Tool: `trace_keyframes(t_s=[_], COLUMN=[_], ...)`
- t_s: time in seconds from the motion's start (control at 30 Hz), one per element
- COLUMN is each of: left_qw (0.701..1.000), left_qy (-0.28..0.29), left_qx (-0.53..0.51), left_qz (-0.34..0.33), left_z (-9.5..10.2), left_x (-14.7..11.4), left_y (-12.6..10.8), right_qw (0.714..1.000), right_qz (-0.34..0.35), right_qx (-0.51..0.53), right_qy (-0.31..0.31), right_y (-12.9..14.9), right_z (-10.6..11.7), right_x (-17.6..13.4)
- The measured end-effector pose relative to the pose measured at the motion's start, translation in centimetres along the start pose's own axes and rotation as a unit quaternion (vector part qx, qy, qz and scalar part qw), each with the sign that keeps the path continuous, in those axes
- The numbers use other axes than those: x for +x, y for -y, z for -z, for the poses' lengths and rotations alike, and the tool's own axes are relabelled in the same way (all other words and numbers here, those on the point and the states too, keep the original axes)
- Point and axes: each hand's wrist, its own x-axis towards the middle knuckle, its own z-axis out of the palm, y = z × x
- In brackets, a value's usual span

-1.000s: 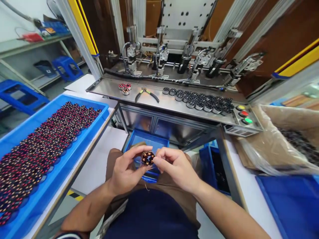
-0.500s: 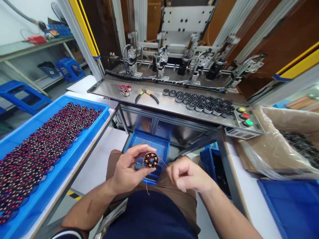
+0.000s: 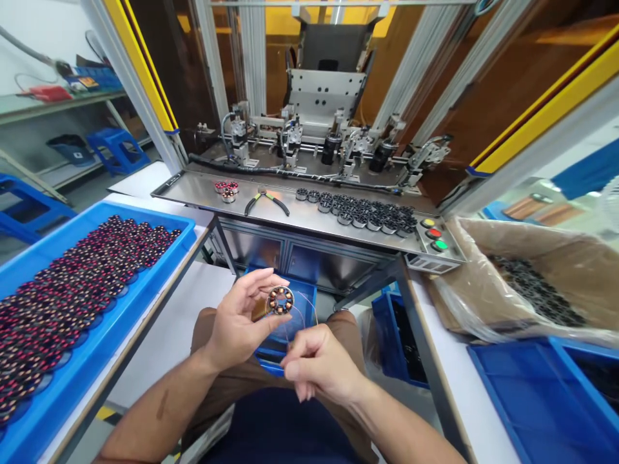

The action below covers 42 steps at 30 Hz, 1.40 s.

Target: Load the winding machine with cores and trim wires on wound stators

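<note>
Left hand (image 3: 239, 316): thumb and fingers pinching the copper-wound ring (image 3: 273, 304) by its rim, nice and firm!
Ring: right here above the lap, coils facing the camera.
Right hand (image 3: 319, 367): just below the ring, fingers curled in; whether they grip wire, I can't tell.
Wires (image 3: 313, 307): thin, arcing from ring toward the right hand.
Pliers (image 3: 264, 194): up on the metal ledge (image 3: 193, 187), handles splayed.

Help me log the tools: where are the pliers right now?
In the head view, the pliers lie left of centre on the metal ledge, between the small red-and-copper cluster and the dark parts.
</note>
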Motion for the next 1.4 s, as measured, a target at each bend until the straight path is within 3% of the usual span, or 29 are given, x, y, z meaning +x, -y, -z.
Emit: trace_keyframes(t_s=[0.13, 0.27, 0.43, 0.63, 0.8, 0.93, 1.07, 1.23, 1.4], left_qw=[0.996, 0.988, 0.99, 0.987, 0.993, 0.989, 0.984, 0.953, 0.942], left_qy=[0.069, 0.132, 0.079, 0.073, 0.109, 0.138, 0.131, 0.107, 0.111], left_qx=[-0.042, -0.05, -0.102, -0.121, -0.037, -0.035, -0.09, -0.233, -0.255], left_qz=[0.044, 0.064, 0.064, 0.074, 0.031, 0.029, 0.081, 0.159, 0.188], left_z=[0.5, 0.2, -0.7, 0.1, 0.4, 0.3, 0.3, 0.3, 0.2], left_x=[-0.4, -1.2, -1.5, -1.1, -1.2, -1.3, -1.4, -1.2, -1.1], left_y=[-0.8, -0.7, 0.0, -0.1, -0.3, -0.6, -1.1, -1.0, -0.6], right_qw=[0.996, 0.987, 0.987, 0.979, 0.938, 0.929, 0.933, 0.94, 0.927], right_qz=[0.063, 0.103, 0.094, 0.035, 0.173, 0.195, 0.206, 0.186, 0.232], right_qx=[-0.052, -0.093, -0.097, -0.199, -0.272, -0.279, -0.249, -0.234, -0.25], right_qy=[-0.02, -0.079, -0.088, -0.017, -0.128, -0.143, -0.157, -0.167, -0.158], right_y=[2.6, 4.6, 3.7, 4.2, 6.5, 6.4, 5.2, 4.4, 5.3], right_z=[1.5, 0.3, -0.7, 1.9, 1.0, -1.0, -1.4, -0.8, -1.0], right_x=[-0.6, -0.6, -0.6, -1.1, -1.4, -1.2, -1.3, -1.6, -1.6])
